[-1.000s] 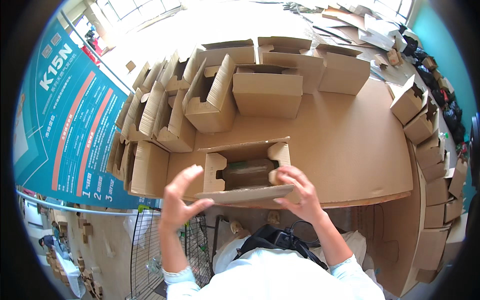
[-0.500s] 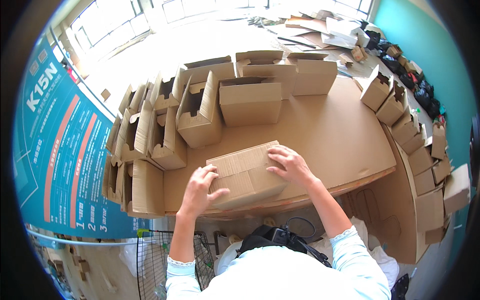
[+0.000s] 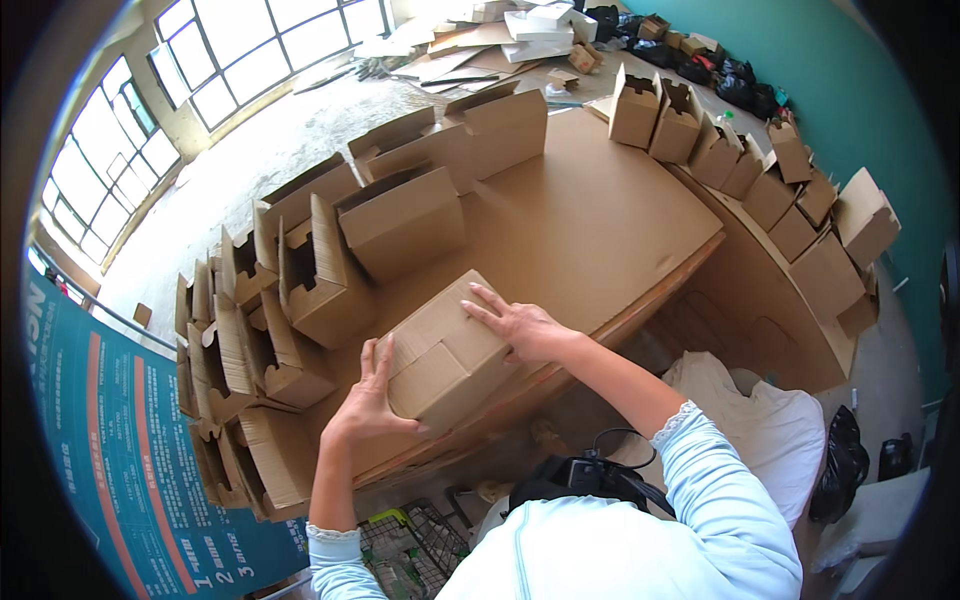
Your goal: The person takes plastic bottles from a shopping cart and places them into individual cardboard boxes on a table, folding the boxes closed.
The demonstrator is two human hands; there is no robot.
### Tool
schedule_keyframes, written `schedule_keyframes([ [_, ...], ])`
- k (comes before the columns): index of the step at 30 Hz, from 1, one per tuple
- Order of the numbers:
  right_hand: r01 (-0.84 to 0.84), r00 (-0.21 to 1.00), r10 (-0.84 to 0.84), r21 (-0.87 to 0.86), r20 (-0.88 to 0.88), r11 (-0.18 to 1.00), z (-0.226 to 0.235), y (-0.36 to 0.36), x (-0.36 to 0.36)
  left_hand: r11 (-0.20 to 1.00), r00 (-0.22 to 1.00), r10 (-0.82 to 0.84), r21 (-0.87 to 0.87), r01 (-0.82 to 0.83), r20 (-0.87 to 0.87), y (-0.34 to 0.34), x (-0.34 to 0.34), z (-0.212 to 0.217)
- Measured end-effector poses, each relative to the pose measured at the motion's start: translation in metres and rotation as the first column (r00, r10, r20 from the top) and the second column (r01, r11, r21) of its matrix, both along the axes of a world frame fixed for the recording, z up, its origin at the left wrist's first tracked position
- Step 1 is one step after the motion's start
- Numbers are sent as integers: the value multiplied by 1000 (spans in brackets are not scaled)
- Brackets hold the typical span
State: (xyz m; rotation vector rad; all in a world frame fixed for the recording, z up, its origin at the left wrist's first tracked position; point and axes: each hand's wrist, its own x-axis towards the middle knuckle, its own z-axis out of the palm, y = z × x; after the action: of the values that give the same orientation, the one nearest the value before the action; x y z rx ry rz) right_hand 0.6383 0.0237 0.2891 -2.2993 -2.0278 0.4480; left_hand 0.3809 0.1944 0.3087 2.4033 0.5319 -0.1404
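Observation:
A closed brown cardboard box (image 3: pixel 437 352) lies near the front edge of the table, its top flaps folded down to meet at a seam. My left hand (image 3: pixel 364 402) grips its left end, fingers up along the end and thumb on the near side. At the other end, my right hand (image 3: pixel 518 325) has its fingers over the top edge and its thumb lower on the near side. Just beyond stand open-topped boxes, the closest being a tall one (image 3: pixel 330 290) and a wide one (image 3: pixel 405 222).
Brown cardboard covers the table (image 3: pixel 590 215). More open boxes (image 3: pixel 300 460) crowd its left side. Small cartons (image 3: pixel 770 200) line a lower board at right. A blue banner (image 3: pixel 130 440) stands at left, a wire cart (image 3: pixel 415 540) below, and a white cloth-covered heap (image 3: pixel 750 420) at lower right.
The view has swung to the right, so the table and boxes appear tilted. Both hands stay on the closed box, the left fingers now stretched up along its end.

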Motion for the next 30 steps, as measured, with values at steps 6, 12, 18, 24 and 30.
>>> schedule_keyframes([
  [6, -44, 996, 38, 77, 83, 996, -9, -9, 9, 999, 996, 42, 19, -44, 83, -13, 11, -6],
  [12, -27, 993, 6, 174, 121, 984, -15, -22, 84, 999, 991, 51, -4, -51, 123, -25, 88, 2],
  [18, 100, 978, -132, 190, 160, 977, -18, -24, 233, 994, 993, -28, -100, 40, 117, -4, 266, 2],
  [24, 177, 963, -216, 223, 163, 959, -20, 49, 365, 984, 997, -79, 160, 78, 1, 81, 416, -7],
  [30, 165, 964, -224, 338, 144, 927, -70, 121, 415, 862, 942, 70, 495, 108, -328, 102, 466, 2],
])
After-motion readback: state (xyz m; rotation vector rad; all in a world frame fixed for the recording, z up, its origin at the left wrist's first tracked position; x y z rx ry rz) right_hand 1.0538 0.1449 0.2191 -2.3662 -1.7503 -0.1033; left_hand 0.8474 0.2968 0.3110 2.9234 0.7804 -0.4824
